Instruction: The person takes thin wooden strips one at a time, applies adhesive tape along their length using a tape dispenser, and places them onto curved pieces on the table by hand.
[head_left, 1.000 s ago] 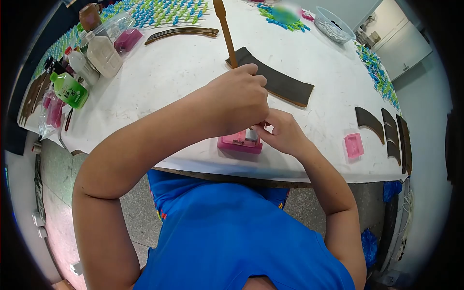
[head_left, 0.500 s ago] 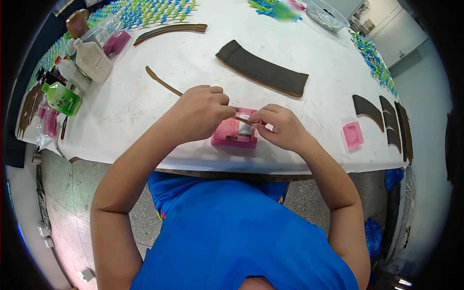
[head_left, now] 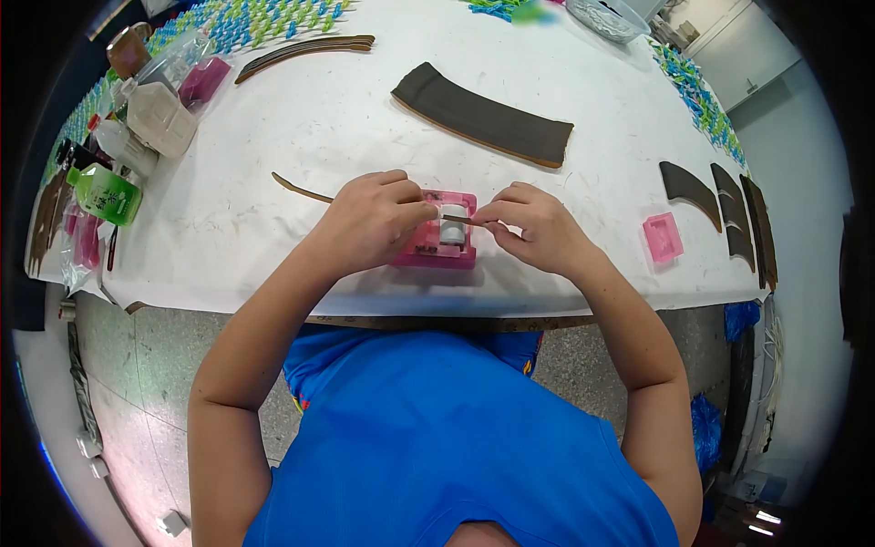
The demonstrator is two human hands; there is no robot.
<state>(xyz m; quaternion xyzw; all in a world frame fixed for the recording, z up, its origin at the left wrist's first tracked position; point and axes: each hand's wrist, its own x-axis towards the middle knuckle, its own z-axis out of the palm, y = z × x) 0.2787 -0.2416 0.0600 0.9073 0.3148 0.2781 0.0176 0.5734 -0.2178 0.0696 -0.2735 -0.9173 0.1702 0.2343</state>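
A thin brown strip (head_left: 301, 189) runs sideways above a pink box (head_left: 437, 259) near the table's front edge. My left hand (head_left: 378, 219) is closed around the strip over the box's left side, and part of the strip sticks out to its left. At the strip's right end, my right hand (head_left: 529, 226) pinches it between thumb and fingers. Between my hands, a white-and-grey cylinder (head_left: 452, 232) shows inside the box, below the strip. Beyond them, a wide curved dark piece (head_left: 483, 114) lies on the white tabletop (head_left: 301, 118).
Bottles, a green-labelled one (head_left: 107, 194) among them, stand at the left. Thin curved strips (head_left: 305, 53) lie at the back left. To the right are a small pink tray (head_left: 663, 238) and dark curved pieces (head_left: 691, 193). A clear basket (head_left: 609, 18) stands at the back.
The strip has swung from upright to nearly level. My left hand has come down and left, off the dark piece's edge, and my right hand has shifted slightly right. The camera view has shifted slightly.
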